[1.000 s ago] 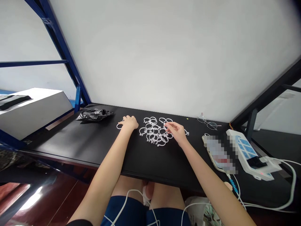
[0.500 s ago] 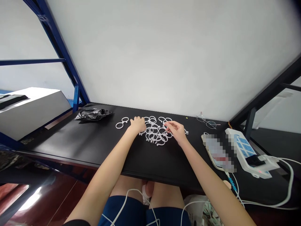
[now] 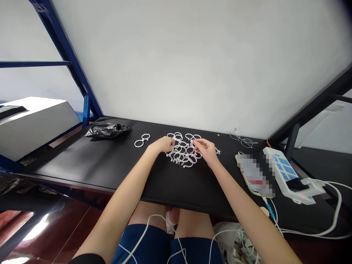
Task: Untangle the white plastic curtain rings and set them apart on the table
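White plastic rings, each with small knobs at its ends, lie in a loose pile on the black tabletop. My left hand is at the pile's left edge, its fingers bent down and closed on a white ring; the fingertips are partly hidden. On the right side of the pile, my right hand pinches a white ring between thumb and fingers. Apart from the pile, to the left, lies a joined pair of white rings.
A crumpled black plastic bag lies at the back left. To the right are eyeglasses, a phone on a charging cable, and a white power strip with cords. A grey wall stands behind the black table.
My left hand has turned and its fingers have moved right and closed at the pile's edge. My right hand stays nearly in place. The whole view has shifted slightly.
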`<act>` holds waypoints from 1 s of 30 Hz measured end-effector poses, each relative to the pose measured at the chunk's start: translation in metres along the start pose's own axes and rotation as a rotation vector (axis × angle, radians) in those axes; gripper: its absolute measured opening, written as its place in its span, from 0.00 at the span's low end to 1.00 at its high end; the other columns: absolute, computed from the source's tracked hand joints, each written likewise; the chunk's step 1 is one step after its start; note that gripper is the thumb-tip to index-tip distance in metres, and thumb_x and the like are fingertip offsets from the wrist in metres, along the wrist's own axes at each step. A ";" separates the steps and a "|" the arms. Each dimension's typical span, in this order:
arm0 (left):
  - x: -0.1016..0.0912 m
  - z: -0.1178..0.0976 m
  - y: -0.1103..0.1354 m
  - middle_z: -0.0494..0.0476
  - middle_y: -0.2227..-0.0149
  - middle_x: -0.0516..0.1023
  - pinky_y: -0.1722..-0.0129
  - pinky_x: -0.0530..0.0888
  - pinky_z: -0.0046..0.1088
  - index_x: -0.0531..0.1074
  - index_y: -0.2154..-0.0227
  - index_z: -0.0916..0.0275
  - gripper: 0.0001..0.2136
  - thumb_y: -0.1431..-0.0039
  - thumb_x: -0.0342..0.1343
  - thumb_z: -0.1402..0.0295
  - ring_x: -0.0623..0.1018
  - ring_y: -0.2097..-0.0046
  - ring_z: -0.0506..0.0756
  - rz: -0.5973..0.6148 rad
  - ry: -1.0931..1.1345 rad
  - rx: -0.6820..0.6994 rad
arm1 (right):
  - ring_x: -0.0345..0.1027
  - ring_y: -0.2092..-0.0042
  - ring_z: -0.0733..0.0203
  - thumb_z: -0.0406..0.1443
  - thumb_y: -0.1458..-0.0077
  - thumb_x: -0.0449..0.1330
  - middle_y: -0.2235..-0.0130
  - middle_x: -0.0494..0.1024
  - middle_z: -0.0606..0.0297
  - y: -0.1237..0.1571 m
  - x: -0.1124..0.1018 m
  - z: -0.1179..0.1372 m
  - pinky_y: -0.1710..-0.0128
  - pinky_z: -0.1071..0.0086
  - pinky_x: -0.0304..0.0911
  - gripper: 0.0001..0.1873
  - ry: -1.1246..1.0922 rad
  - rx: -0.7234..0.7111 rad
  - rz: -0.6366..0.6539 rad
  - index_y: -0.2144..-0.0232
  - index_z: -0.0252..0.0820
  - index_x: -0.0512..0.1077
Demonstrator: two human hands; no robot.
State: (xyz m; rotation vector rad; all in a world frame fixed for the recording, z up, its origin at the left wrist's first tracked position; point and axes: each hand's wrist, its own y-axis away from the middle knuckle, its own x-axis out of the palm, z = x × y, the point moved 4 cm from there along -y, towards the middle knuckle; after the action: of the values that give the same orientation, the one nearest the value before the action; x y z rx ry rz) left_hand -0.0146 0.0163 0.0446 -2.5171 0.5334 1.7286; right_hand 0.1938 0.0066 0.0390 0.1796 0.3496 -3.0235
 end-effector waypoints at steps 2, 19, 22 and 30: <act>0.000 -0.001 -0.001 0.53 0.71 0.75 0.72 0.65 0.24 0.71 0.75 0.61 0.07 0.55 0.50 0.77 0.71 0.71 0.51 -0.003 0.041 0.031 | 0.71 0.71 0.62 0.50 0.55 0.65 0.65 0.80 0.57 0.000 0.000 0.000 0.73 0.69 0.69 0.21 -0.005 -0.003 -0.002 0.67 0.39 0.76; -0.012 -0.037 0.009 0.49 0.82 0.60 0.73 0.57 0.26 0.60 0.83 0.62 0.09 0.51 0.41 0.77 0.59 0.77 0.49 -0.518 0.243 0.308 | 0.69 0.74 0.63 0.51 0.54 0.63 0.68 0.79 0.59 0.005 0.002 0.008 0.73 0.68 0.66 0.20 0.017 -0.065 -0.065 0.71 0.40 0.74; -0.004 -0.052 0.011 0.50 0.81 0.62 0.71 0.59 0.27 0.62 0.81 0.62 0.09 0.50 0.41 0.77 0.61 0.76 0.50 -0.544 0.209 0.353 | 0.63 0.78 0.65 0.51 0.50 0.61 0.74 0.76 0.63 0.012 0.009 0.015 0.77 0.69 0.60 0.19 0.117 -0.135 -0.001 0.72 0.41 0.73; 0.008 -0.061 0.009 0.49 0.80 0.66 0.71 0.61 0.26 0.66 0.77 0.62 0.10 0.47 0.42 0.75 0.64 0.76 0.50 -0.566 0.303 0.326 | 0.44 0.81 0.68 0.51 0.41 0.49 0.83 0.52 0.74 0.024 0.017 0.027 0.79 0.70 0.45 0.22 0.299 -0.290 0.108 0.79 0.44 0.59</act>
State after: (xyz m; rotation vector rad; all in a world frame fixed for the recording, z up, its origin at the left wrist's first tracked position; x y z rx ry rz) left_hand 0.0399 -0.0081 0.0620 -2.3805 0.0751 0.9878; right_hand 0.1762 -0.0245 0.0573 0.6064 0.7680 -2.7959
